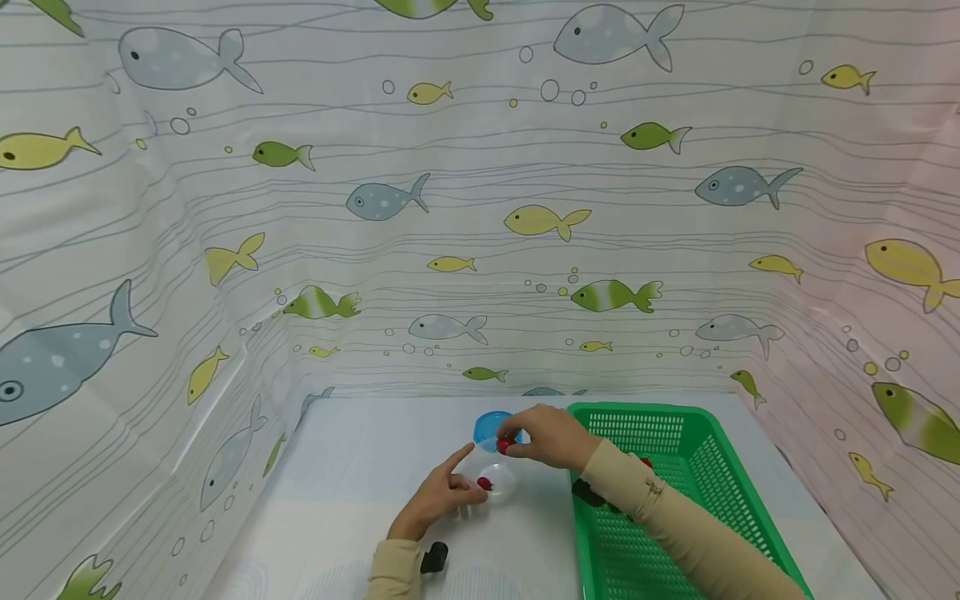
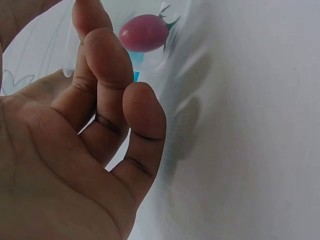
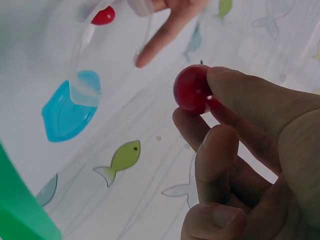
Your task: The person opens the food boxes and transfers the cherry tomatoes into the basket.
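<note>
A clear plastic container is on the white table, with a red cherry tomato inside that has a green stem end. My left hand holds the container at its side, index finger stretched along the rim and thumb lower down. In the left wrist view, the other fingers curl beside the see-through wall. Over the container's mouth, my right hand pinches another red cherry tomato between thumb and fingertips.
Just behind the container lies a blue lid. A green plastic basket stands at the right, under my right forearm, with some red showing inside. A fish-print sheet walls the table at the back and both sides.
</note>
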`<state>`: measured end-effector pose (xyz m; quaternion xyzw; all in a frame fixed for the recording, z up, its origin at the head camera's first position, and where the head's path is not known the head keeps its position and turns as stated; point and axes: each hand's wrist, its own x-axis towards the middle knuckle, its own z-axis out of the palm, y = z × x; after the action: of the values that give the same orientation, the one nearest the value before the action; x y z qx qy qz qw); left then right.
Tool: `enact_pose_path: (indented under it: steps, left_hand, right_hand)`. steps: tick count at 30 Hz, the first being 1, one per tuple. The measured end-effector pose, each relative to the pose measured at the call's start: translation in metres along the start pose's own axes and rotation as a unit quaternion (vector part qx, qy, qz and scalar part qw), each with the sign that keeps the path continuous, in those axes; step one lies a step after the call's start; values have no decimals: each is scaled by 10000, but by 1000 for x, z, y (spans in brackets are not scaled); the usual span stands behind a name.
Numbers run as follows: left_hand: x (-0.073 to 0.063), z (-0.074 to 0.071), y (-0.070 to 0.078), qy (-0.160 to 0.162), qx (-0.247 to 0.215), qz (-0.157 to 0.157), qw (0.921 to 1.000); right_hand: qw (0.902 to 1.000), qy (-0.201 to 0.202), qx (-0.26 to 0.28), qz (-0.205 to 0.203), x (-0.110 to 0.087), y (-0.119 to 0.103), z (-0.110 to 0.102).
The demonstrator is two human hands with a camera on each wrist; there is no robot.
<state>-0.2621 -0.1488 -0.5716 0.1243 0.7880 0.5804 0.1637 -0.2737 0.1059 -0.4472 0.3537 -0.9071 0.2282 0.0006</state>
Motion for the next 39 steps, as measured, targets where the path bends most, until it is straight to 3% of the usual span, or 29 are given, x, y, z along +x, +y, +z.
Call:
enact_pose_path:
  steps: [6, 13, 19, 24, 39]
  left_hand:
    - [1, 0, -2, 42, 62, -17, 10000]
    - [2, -2, -2, -11, 97, -26, 9999]
    - [1, -2, -2, -14, 103, 17, 9999]
    - [1, -2, 0, -16, 103, -32, 9999]
    - [2, -2, -2, 9, 141, -19, 9999]
  right_hand:
    - [9990, 327, -291, -8, -17, 7, -17]
    - [9965, 715, -345, 272, -45, 21, -28]
    - [9943, 1006, -305, 147, -70, 36, -32]
    - [9950, 982, -95, 128, -90, 48, -33]
    - [9927, 703, -202, 957, -153, 90, -24]
